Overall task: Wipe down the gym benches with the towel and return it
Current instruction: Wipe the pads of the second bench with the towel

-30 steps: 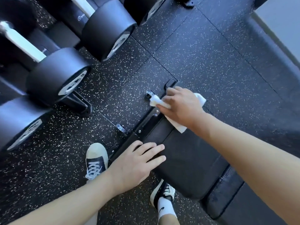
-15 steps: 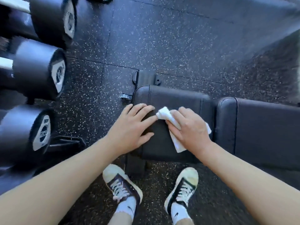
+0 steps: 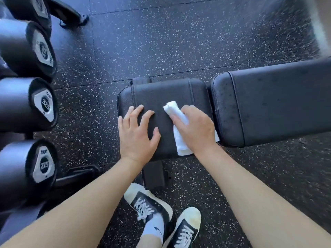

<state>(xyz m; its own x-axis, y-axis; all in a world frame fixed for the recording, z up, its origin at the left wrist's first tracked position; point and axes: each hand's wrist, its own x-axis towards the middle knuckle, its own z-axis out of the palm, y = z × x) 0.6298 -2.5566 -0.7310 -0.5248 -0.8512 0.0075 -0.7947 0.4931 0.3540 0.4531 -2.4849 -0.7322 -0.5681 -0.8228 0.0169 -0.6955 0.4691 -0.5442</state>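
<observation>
**A:** Head view. Why does the left hand (image 3: pixel 137 134) lie on the seat pad (image 3: pixel 161 97) without any cloth?

**B:** Its fingers are straight and spread, palm down on the near left part of the pad. It most likely braces the leaning body, and perhaps steadies the bench, while the other hand works.

**A:** And the right hand (image 3: pixel 195 129)?

**B:** It presses the white towel (image 3: pixel 180 147) flat onto the right half of the same pad, just beside the gap before the long back pad (image 3: pixel 279 102). The fingers curl over the folded cloth; the thumb is hidden, so whether it pinches the towel underneath cannot be told.

**A:** Orientation of the towel?

**B:** Folded into a narrow strip, its long axis runs from the pad's near edge, where one end overhangs slightly, away and leftward to a rolled end past the fingertips. It crosses the bench's length, which suits strokes along the bench.

**A:** Surroundings?

**B:** Dumbbells (image 3: pixel 41 104) racked at left; speckled floor (image 3: pixel 161 42).
</observation>
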